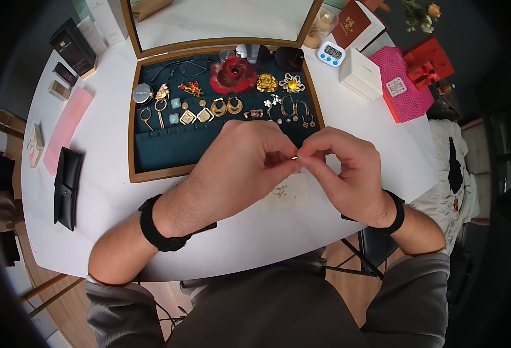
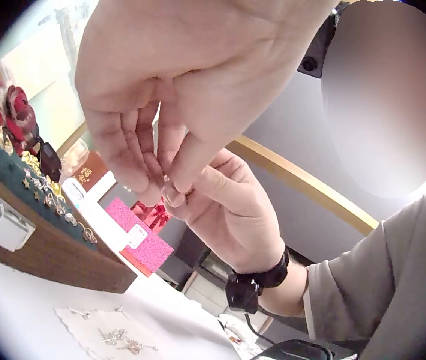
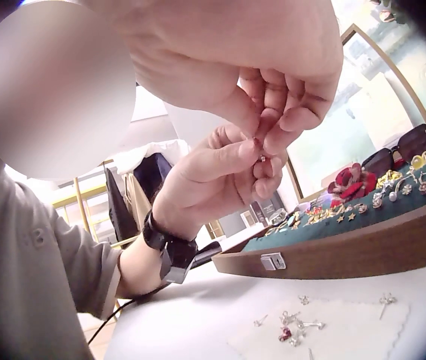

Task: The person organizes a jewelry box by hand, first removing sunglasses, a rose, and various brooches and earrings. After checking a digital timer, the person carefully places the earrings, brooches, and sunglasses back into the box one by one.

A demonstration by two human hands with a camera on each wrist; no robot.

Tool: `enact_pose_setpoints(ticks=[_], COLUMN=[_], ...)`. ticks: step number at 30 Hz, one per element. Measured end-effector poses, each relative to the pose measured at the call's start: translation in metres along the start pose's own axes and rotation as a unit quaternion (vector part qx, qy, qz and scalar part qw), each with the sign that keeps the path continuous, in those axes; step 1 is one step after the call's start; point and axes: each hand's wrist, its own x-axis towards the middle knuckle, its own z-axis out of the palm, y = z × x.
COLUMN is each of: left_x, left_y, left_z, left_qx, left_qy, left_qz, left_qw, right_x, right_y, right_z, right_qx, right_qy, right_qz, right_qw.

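Observation:
Both hands meet in the air over the front edge of the jewelry box (image 1: pixel 132 139). The left hand (image 1: pixel 232 159) and the right hand (image 1: pixel 348 171) pinch a tiny shiny piece (image 1: pixel 295 158) between their fingertips; its shape is too small to tell. In the right wrist view a small bright stone (image 3: pixel 262 159) shows at the touching fingertips. Below the hands, a pale scalloped cloth (image 3: pixel 348 330) lies on the table with several small silver pieces and one red-stoned piece (image 3: pixel 286 334).
The open box holds earrings, a red flower (image 1: pixel 233 75), brooches and sunglasses under a mirror lid. A black case (image 1: pixel 68 188) and pink strip (image 1: pixel 68 129) lie left; a timer (image 1: pixel 331 54), white box (image 1: pixel 360 73) and pink box (image 1: pixel 403 87) stand right.

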Motion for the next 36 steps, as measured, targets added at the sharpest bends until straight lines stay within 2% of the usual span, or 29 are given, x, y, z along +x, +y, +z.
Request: enact_pose_setpoints(ticks=[5, 7, 10, 14, 16, 23, 32, 36], left_x=[0.0, 0.0, 0.0, 0.0, 0.0, 0.001, 0.002, 0.002], left_y=[0.001, 0.0, 0.001, -0.001, 0.0, -0.002, -0.002, 0.002], left_z=[-0.001, 0.0, 0.0, 0.001, -0.001, -0.002, -0.002, -0.013], left_qx=[0.018, -0.006, -0.003, 0.008, -0.03, -0.027, -0.02, 0.007], left_qy=[0.021, 0.027, 0.028, 0.044, 0.044, 0.057, 0.054, 0.037], left_qz=[0.028, 0.025, 0.036, 0.057, 0.037, 0.033, 0.018, 0.005], left_qw=[0.999, 0.999, 0.999, 0.997, 0.998, 0.997, 0.998, 0.999], right_x=[-0.001, -0.003, -0.001, 0.0, 0.001, 0.001, 0.006, 0.012], right_y=[0.003, 0.006, 0.007, 0.007, 0.007, 0.01, 0.0, -0.003], right_z=[0.001, 0.002, 0.0, 0.001, 0.001, -0.003, -0.006, -0.005], right_qx=[0.011, 0.046, 0.057, 0.081, 0.067, 0.056, 0.026, -0.029], right_qy=[0.017, 0.021, 0.01, 0.022, 0.034, 0.024, 0.005, -0.009], right_qz=[0.006, 0.032, 0.009, 0.024, 0.027, 0.049, 0.02, -0.008], right_qw=[1.0, 0.998, 0.998, 0.996, 0.997, 0.997, 0.999, 0.999])
